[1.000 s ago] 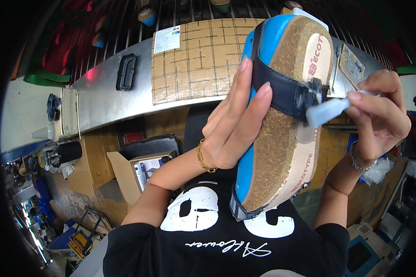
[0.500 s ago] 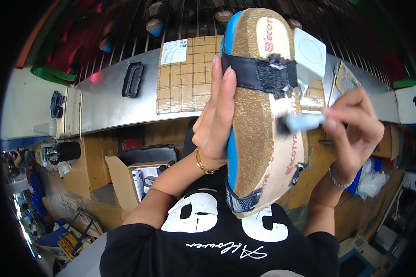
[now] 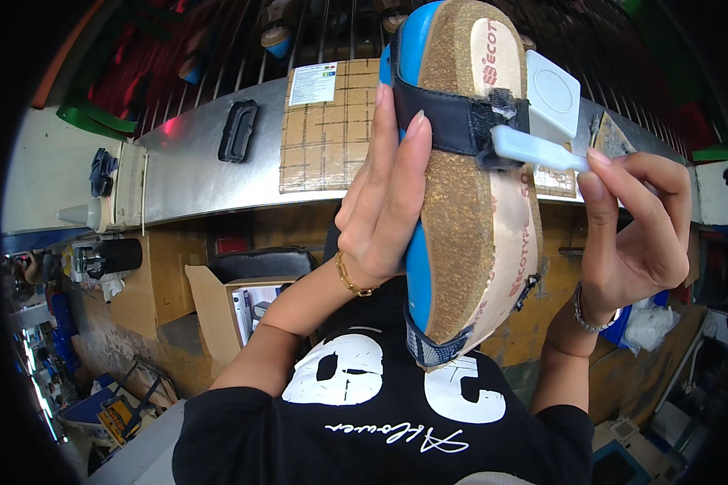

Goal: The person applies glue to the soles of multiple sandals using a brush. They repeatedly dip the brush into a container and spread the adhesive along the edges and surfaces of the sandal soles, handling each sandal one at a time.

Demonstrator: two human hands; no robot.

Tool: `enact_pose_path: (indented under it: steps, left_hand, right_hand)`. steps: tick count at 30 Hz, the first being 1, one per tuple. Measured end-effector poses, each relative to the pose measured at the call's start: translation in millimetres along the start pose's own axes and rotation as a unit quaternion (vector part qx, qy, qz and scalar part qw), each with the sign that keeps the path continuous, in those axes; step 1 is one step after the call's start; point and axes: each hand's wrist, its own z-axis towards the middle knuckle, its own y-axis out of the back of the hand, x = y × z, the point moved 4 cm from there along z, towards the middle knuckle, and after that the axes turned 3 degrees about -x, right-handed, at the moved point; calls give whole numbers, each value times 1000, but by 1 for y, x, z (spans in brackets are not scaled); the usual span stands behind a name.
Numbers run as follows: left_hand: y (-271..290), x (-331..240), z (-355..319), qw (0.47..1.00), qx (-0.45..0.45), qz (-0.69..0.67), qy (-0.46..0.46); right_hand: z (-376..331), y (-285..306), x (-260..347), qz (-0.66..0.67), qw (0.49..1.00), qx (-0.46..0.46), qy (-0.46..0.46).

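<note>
My left hand (image 3: 384, 194) holds up a sandal in the making, its fingers lying along the side of the blue shoe last (image 3: 416, 267). The sandal's cork-brown rim and pale insole board (image 3: 514, 234) face me. A black strap (image 3: 441, 121) crosses it, its frayed end folded over onto the board. Between thumb and fingertips, my right hand (image 3: 639, 218) pinches a pale blue-white brush (image 3: 534, 149). The dark bristles rest at the lower edge of the strap's folded end. A second, woven strap (image 3: 437, 347) wraps the lower end.
Behind the sandal stand a white container (image 3: 554, 93) and a taped brown carton (image 3: 332, 153) on the metal bench (image 3: 178, 182). A black tray (image 3: 239, 129) lies left of the carton. Further back, more blue lasts (image 3: 275, 42) sit on a rack of rods. An open box (image 3: 218, 315) is below.
The brush has moved up from the middle of the insole board to the strap's folded end. My left hand has shifted the sandal slightly up and to the right.
</note>
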Motion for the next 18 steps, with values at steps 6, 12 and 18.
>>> enact_pose_path:
  steps: [6,12,18]
  left_hand:
    - [2,1,1,1000,-11,5,-16]
    - [5,2,1,998,-41,21,-36]
    - [2,0,4,991,-102,50,-70]
  right_hand:
    - [-5,-1,-16,101,993,58,-28]
    - [-13,4,-16,135,982,117,-59]
    - [-29,5,0,138,984,91,-73]
